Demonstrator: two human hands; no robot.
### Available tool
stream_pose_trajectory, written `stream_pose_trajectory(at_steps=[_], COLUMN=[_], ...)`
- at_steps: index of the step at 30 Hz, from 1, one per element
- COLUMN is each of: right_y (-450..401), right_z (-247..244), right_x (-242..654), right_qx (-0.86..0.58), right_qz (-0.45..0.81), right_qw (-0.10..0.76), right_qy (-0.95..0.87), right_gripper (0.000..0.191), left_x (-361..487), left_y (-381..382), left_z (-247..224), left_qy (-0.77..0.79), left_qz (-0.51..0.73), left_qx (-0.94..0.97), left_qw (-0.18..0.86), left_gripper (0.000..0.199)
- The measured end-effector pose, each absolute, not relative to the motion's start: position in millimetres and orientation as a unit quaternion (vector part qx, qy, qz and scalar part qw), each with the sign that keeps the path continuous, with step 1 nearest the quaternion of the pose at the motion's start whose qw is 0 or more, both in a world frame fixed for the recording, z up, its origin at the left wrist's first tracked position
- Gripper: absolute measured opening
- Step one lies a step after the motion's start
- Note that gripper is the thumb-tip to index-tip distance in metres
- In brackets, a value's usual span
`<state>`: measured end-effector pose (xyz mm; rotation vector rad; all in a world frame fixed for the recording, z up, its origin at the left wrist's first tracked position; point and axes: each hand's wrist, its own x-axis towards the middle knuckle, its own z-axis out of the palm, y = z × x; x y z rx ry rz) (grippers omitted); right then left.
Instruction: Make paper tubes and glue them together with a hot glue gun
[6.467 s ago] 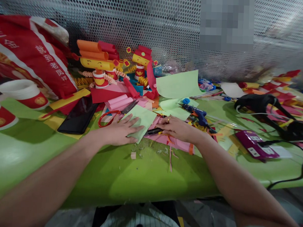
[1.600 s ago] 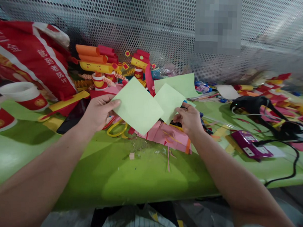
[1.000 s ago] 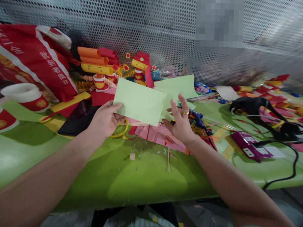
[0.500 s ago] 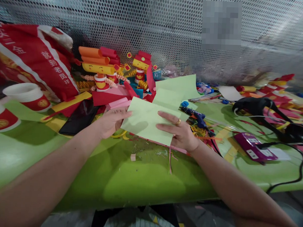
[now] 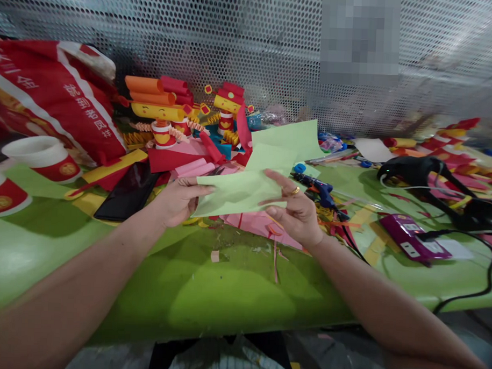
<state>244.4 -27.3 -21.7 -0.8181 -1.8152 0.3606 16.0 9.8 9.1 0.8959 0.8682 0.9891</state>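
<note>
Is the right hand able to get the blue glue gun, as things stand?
Probably yes: the glue gun lies close beyond the right hand, apparently uncovered, though that hand holds the green paper.

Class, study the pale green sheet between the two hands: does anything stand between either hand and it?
Nothing visible does: the left hand grips the pale green sheet at its left end, and the right hand touches it at its right end.

One cam, on my head, tilted forward and down, pretty close over my left hand and right hand, green table below, perforated screen up top.
</note>
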Motion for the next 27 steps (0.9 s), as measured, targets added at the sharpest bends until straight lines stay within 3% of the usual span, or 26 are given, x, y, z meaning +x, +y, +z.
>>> stream_pose_trajectory(at_steps=[5,11,18,22,27], right_y=[-21,-12,-16,-17,-16], right_z=[-28,-36,-33,-30,-26], right_x=[242,244,246,243,239], right_qx=[-0.451,-0.489,-0.521,-0.540,-0.523], right_qz=[0.163,0.309,0.323,0.365,0.460], right_qw=[0.577,0.529,0.477,0.476,0.502], right_qy=[-0.661,-0.621,-0.630,-0.590,-0.513], right_gripper=[0.028,0.027,0.032,0.033,0.035], left_x=[17,18,17,14,13], left_y=[7,4,4,4,5], left_z=[11,14,17,15,10], left_qy=[0.389,0.383,0.399,0.391,0.374], left_qz=[0.425,0.433,0.423,0.412,0.386], left_qx=[0.425,0.440,0.443,0.471,0.574], left_qw=[0.698,0.688,0.682,0.675,0.618], left_gripper=[0.007,0.015,0.013,0.010,0.022])
